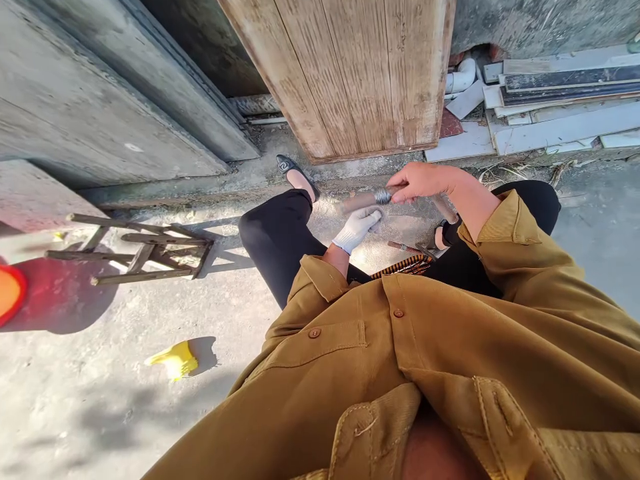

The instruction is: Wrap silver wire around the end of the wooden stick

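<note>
My right hand (420, 183) is bare and closed on a brown stick (357, 202), held in front of my knees. Beside its fingers, a coil of thin grey metal wire (383, 196) is wound round the stick. My left hand (356, 228), in a white knitted glove, is just below the stick. Its thumb and fingers are pressed together, and what lies between them, if anything, is too small to see. Another brown piece (445, 208) shows under my right wrist. On the ground below lies a thinner rod (403, 247) with a wrapped band.
A black-and-orange woven strip (403, 265) shows between my legs. An overturned wooden stool (145, 250), a yellow crumpled item (175, 360) and a red container (45, 293) are at the left. A wooden panel (350, 80) leans ahead; stacked boards (565, 120) lie right.
</note>
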Demonstrator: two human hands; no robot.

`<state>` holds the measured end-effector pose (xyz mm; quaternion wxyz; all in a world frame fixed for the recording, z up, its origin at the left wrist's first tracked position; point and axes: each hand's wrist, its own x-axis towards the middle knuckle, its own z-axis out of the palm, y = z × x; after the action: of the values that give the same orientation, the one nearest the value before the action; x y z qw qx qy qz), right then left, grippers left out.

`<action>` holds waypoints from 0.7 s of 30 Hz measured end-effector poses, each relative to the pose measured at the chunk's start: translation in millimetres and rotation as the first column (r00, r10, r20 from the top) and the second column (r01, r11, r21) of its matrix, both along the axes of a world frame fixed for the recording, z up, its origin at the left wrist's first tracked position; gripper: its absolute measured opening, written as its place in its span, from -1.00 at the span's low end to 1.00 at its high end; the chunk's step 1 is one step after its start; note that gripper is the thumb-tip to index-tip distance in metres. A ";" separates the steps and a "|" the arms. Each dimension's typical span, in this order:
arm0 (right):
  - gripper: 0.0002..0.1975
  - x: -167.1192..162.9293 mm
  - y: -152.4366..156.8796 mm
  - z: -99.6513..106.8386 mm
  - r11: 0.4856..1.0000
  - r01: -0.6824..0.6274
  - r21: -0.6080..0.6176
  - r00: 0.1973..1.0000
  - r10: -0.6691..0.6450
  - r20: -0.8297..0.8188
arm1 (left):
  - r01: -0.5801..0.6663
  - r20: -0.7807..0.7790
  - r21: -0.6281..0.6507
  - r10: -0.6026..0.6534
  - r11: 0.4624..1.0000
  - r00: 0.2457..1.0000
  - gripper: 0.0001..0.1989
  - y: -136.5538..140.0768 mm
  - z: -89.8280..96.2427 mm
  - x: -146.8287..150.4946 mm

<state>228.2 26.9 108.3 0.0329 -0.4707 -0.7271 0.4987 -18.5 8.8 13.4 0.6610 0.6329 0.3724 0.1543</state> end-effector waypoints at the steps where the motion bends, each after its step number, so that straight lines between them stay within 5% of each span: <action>1: -0.80 4.5 0.9 4.7 0.993 0.110 0.040 0.994 -0.111 0.012 | -0.021 0.009 -0.016 0.021 1.000 1.000 -0.57 1.2 -3.8 1.4; 4: -0.77 14.2 1.9 9.9 0.948 0.292 0.129 0.944 -0.308 0.120 | -0.073 0.055 -0.086 0.077 0.994 0.995 -0.54 3.6 -14.0 7.6; 9: -0.74 13.7 4.5 -2.0 0.937 0.162 0.310 0.838 -0.296 0.458 | 0.013 0.136 -0.170 0.011 0.985 0.991 -0.44 4.4 -22.6 13.0; 13: -0.63 2.0 7.8 -14.4 0.963 0.066 0.262 0.779 -0.214 0.589 | 0.040 0.196 -0.202 0.000 0.979 0.981 -0.41 5.3 -27.5 12.3; 17: -0.78 -14.2 6.9 -28.2 0.978 -0.019 0.206 0.740 -0.125 0.661 | -0.025 0.168 -0.191 0.058 0.981 0.984 -0.52 7.4 -33.7 11.5; 21: -0.80 -28.2 0.8 -44.5 0.987 -0.160 -0.029 0.746 0.140 0.651 | -0.042 0.066 -0.139 0.052 0.989 0.997 -0.71 9.3 -37.5 8.2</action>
<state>200.0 27.8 63.8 -0.2550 -0.5539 -0.7358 0.2945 -10.3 18.1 -24.1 0.7116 0.5713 0.3739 0.1655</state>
